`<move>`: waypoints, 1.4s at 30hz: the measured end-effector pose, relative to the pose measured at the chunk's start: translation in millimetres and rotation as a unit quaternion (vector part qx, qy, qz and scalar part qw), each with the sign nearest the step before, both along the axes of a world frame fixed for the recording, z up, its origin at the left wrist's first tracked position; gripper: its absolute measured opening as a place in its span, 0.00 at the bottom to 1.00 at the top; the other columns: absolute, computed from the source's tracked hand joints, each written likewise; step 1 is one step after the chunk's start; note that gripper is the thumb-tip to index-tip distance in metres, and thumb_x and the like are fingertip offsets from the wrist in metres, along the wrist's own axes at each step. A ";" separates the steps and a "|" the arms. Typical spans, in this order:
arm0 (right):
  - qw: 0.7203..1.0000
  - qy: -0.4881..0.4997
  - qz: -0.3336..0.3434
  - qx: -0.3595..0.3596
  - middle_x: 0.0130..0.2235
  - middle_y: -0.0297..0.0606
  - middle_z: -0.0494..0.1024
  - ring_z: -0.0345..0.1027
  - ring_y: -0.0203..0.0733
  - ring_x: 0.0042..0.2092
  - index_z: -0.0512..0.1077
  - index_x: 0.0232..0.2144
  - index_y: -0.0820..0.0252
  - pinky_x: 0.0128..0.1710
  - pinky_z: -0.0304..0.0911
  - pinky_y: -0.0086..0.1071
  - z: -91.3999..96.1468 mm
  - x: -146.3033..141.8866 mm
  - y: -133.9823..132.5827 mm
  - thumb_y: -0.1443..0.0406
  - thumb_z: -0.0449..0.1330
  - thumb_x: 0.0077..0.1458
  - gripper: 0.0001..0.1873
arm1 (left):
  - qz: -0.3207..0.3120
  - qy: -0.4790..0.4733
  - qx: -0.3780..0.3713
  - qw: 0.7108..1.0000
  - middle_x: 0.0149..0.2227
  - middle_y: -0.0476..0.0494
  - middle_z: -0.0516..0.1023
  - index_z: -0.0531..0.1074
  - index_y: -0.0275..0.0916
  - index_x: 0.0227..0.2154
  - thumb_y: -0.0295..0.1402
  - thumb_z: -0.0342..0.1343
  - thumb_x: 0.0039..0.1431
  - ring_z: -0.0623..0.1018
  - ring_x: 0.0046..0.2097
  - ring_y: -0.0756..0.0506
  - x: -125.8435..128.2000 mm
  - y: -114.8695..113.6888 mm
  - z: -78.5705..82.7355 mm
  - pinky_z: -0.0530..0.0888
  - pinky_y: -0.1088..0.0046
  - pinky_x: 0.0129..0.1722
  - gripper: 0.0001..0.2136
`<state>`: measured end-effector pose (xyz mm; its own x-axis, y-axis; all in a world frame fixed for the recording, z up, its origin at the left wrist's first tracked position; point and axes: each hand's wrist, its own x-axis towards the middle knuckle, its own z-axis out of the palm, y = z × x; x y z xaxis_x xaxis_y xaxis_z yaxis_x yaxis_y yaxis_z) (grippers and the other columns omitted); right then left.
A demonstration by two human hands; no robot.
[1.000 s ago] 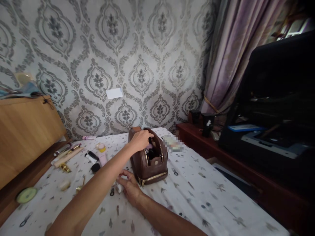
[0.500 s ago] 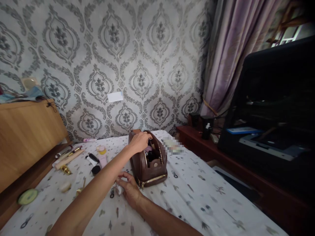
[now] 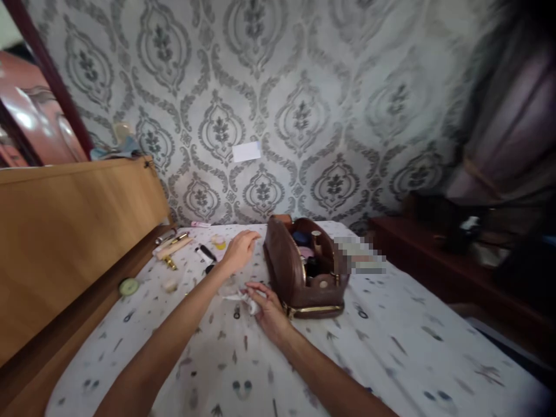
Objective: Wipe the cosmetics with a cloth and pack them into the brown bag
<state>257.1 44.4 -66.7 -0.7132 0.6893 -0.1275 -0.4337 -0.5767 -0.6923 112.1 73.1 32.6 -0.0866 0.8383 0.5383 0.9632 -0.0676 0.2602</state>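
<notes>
A brown leather toiletry bag (image 3: 286, 269) stands open on the patterned bedsheet (image 3: 382, 336), with small jars and tubes inside it. My left hand (image 3: 238, 249) hovers palm down just left of the bag, fingers loosely stretched and holding nothing. It is close to a black-and-white tube (image 3: 203, 252) and a small yellow jar (image 3: 219, 242). My right hand (image 3: 266, 302) rests on the sheet at the bag's front left corner. Its fingers pinch a small white item (image 3: 248, 300) that I cannot name.
More cosmetics lie at the far left of the bed: a brush (image 3: 172, 247), gold pieces (image 3: 169, 262), a pink tube (image 3: 200, 224) and a round green disc (image 3: 129, 286). A wooden headboard (image 3: 78, 220) runs along the left. A dark wooden cabinet (image 3: 434, 255) stands at the right.
My left hand has left the bag's opening and moved left over the sheet toward the cosmetics. The view has swung left and blurred. My right hand stays by the bag's corner.
</notes>
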 end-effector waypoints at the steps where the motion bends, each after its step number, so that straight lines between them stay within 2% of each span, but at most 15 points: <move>1: 1.000 0.000 0.004 -0.007 0.27 0.34 0.80 0.71 0.34 0.29 0.79 0.29 0.59 0.31 0.63 0.25 0.8 -0.2 0.9 0.59 0.78 0.28 0.22 | 0.036 -0.006 -0.010 0.999 0.45 0.43 0.79 0.75 0.40 0.44 0.20 0.48 0.60 0.76 0.49 0.45 -18.9 -8.7 -8.7 0.71 0.66 0.53 0.16; 4: 1.000 -0.002 0.012 -0.016 0.28 0.33 0.81 0.71 0.32 0.29 0.80 0.29 0.58 0.32 0.65 0.24 3.1 0.4 2.7 0.60 0.78 0.28 0.21 | 0.154 -0.029 -0.036 0.987 0.45 0.41 0.79 0.75 0.38 0.42 0.20 0.48 0.62 0.76 0.50 0.44 -77.7 -33.0 -30.0 0.71 0.62 0.54 0.13; 6: 1.000 -0.007 0.010 -0.018 0.29 0.33 0.81 0.71 0.32 0.30 0.80 0.29 0.58 0.32 0.67 0.23 4.6 1.3 3.2 0.60 0.78 0.28 0.21 | 0.231 -0.046 -0.054 0.970 0.47 0.41 0.77 0.74 0.36 0.44 0.27 0.53 0.64 0.76 0.50 0.43 -112.3 -46.1 -41.3 0.72 0.56 0.52 0.08; 7: 1.000 -0.009 0.009 -0.018 0.30 0.33 0.81 0.72 0.32 0.31 0.81 0.29 0.58 0.33 0.67 0.23 5.3 1.7 3.2 0.60 0.79 0.28 0.21 | 0.260 -0.053 -0.064 0.962 0.48 0.41 0.77 0.73 0.36 0.45 0.31 0.54 0.64 0.76 0.50 0.42 -126.4 -51.3 -46.7 0.72 0.55 0.52 0.09; 11: 1.000 -0.023 0.006 -0.009 0.31 0.34 0.82 0.72 0.33 0.32 0.81 0.29 0.58 0.33 0.70 0.23 7.4 2.5 2.5 0.61 0.79 0.27 0.21 | 0.328 -0.081 -0.107 0.935 0.53 0.39 0.73 0.71 0.37 0.50 0.37 0.56 0.64 0.75 0.52 0.41 -157.8 -60.7 -68.3 0.73 0.54 0.51 0.14; 16: 0.999 -0.036 0.003 -0.014 0.32 0.34 0.82 0.73 0.34 0.33 0.81 0.30 0.58 0.34 0.72 0.24 5.8 2.8 1.9 0.62 0.79 0.28 0.21 | 0.366 -0.113 -0.144 0.912 0.55 0.39 0.72 0.70 0.39 0.52 0.40 0.55 0.64 0.73 0.54 0.39 -164.5 -48.2 -82.7 0.71 0.51 0.53 0.16; 23: 0.999 -0.050 0.008 -0.014 0.34 0.35 0.82 0.74 0.35 0.36 0.81 0.32 0.58 0.38 0.73 0.26 1.0 2.9 4.0 0.64 0.77 0.35 0.17 | 0.381 -0.141 -0.166 0.898 0.58 0.38 0.69 0.70 0.38 0.52 0.43 0.56 0.63 0.69 0.59 0.37 -167.9 -24.6 -76.2 0.66 0.47 0.57 0.19; 29: 0.999 -0.054 0.004 -0.003 0.35 0.34 0.81 0.74 0.37 0.37 0.81 0.32 0.57 0.37 0.74 0.29 1.3 3.3 4.4 0.63 0.77 0.35 0.17 | 0.384 -0.164 -0.182 0.890 0.56 0.39 0.71 0.71 0.38 0.51 0.39 0.57 0.62 0.71 0.57 0.38 -169.6 -13.5 -73.4 0.68 0.49 0.56 0.16; 37: 0.999 -0.048 0.007 -0.016 0.36 0.33 0.81 0.74 0.35 0.35 0.81 0.33 0.58 0.37 0.73 0.27 -4.8 2.7 7.7 0.64 0.78 0.33 0.20 | 0.379 -0.236 -0.125 0.886 0.56 0.39 0.71 0.69 0.38 0.53 0.38 0.58 0.62 0.73 0.55 0.38 -163.7 -11.0 -66.3 0.71 0.50 0.53 0.18; 42: 0.999 -0.042 0.015 -0.005 0.37 0.34 0.82 0.75 0.36 0.36 0.81 0.33 0.57 0.37 0.74 0.29 -5.5 4.0 8.9 0.64 0.77 0.36 0.17 | 0.312 -0.316 -0.058 0.894 0.52 0.40 0.74 0.71 0.37 0.49 0.37 0.58 0.63 0.76 0.51 0.41 -162.1 -22.2 -53.2 0.74 0.55 0.50 0.14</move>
<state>261.1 53.3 -72.2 -0.7206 0.6656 -0.1940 -0.3560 -0.5954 -0.7203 -49.9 50.8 -20.7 -0.8134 0.5673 0.1284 0.4612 0.4946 0.7366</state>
